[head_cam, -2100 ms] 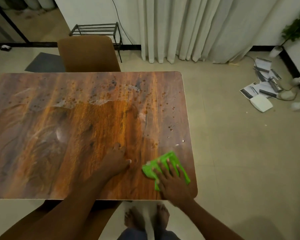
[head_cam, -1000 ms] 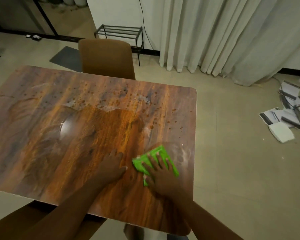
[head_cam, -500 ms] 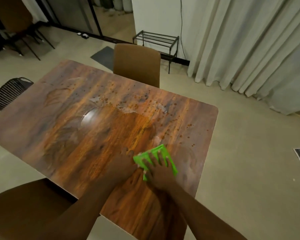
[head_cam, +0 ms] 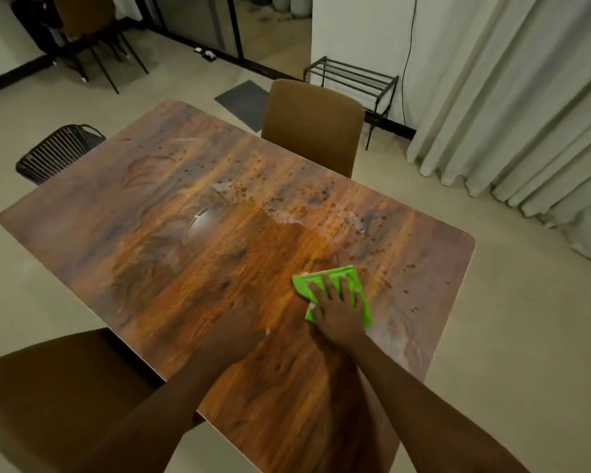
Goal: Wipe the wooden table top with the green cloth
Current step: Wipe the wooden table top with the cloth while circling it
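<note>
So I'm pressing the green cloth [head_cam: 335, 293] flat onto the wooden table top [head_cam: 171, 254] with my right hand [head_cam: 338, 310], fingers spread wide over it, palm down, pinning it rather than gripping anything. It's sitting toward the right end of the table, near my side. My left hand [head_cam: 239, 327] is resting flat on the bare wood just beside it, fingers open, holding nothing. The cloth looks thin, soft and folded, so I'm guessing it'll bunch if I pinch an edge; flat palm pressure over the middle seems the way. Droplets [head_cam: 314, 199] are sitting farther back near the brown chair [head_cam: 313, 128], and the wet surface probably slides easily.
</note>
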